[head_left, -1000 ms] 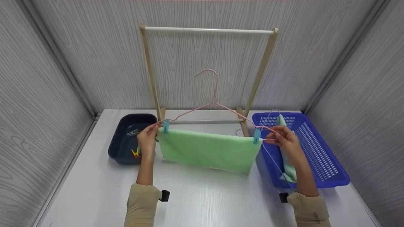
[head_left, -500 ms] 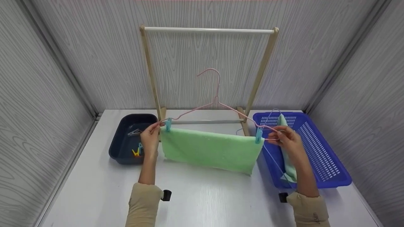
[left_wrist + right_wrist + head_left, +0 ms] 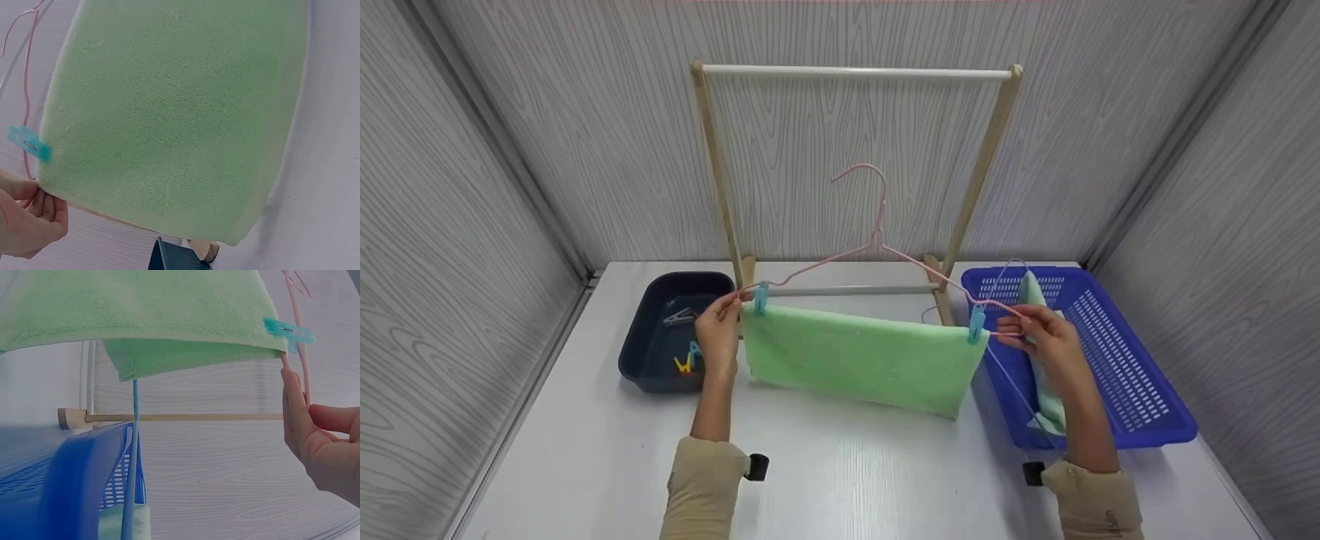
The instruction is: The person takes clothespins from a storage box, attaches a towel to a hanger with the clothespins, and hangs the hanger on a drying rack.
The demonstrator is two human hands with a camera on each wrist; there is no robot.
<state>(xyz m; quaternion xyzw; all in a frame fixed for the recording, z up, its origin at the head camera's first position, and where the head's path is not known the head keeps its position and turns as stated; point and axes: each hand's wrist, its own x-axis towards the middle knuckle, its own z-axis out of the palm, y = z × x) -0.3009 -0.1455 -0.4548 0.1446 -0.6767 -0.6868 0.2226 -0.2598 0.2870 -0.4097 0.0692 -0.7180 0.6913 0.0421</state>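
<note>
A pink wire hanger (image 3: 877, 234) is held up in front of me with its hook upward. Over its lower bar hangs a folded green towel (image 3: 859, 360), with a blue clothespin (image 3: 761, 298) near its left end and another blue clothespin (image 3: 976, 324) near its right end. My left hand (image 3: 718, 334) pinches the hanger's left end at the towel's corner, also seen in the left wrist view. At the other end my right hand (image 3: 1051, 341) grips the pink wire between thumb and fingers, just beyond the towel's edge. The right side sits slightly lower than the left.
Behind the hanger stands a wooden rack with a white top rod (image 3: 855, 72). A dark basin (image 3: 634, 356) at the left holds several clothespins. At the right, a blue basket (image 3: 1174, 431) contains another green towel (image 3: 1046, 397) and a pale wire hanger (image 3: 1012, 381).
Both hands, the hanger and the towel have shifted slightly to the right. Both ends are still held, and the clothespins stay in place.
</note>
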